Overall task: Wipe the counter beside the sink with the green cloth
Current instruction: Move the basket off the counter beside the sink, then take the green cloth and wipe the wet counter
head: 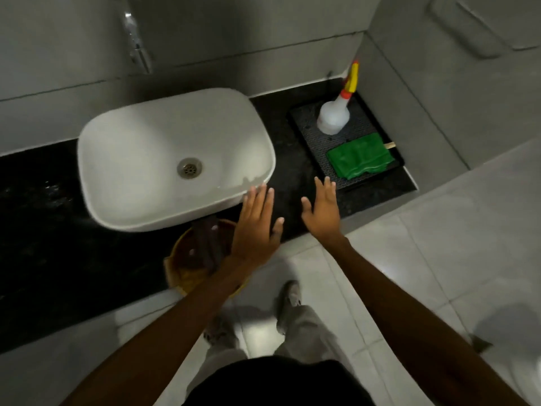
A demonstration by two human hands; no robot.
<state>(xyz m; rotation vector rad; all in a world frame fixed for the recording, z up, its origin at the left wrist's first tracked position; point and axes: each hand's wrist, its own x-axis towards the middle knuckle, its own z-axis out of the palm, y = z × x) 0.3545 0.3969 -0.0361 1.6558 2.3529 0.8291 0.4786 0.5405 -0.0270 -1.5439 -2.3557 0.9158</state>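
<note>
A folded green cloth (359, 159) lies on a black tray (304, 124) at the right end of the dark counter (289, 174). A white basin sink (152, 159) stands on the counter to the left of it. My right hand (322, 209) hovers flat over the counter strip between sink and tray, fingers apart and pointing toward the cloth, a short way from it. My left hand (257, 227) is also flat and empty, its fingertips at the sink's front right rim.
A white spray bottle (333, 115) with a yellow and red nozzle stands on the tray behind the cloth. A wall tap (137, 45) is above the sink. A yellow bin (184, 268) sits under the counter edge. Grey walls close the right corner.
</note>
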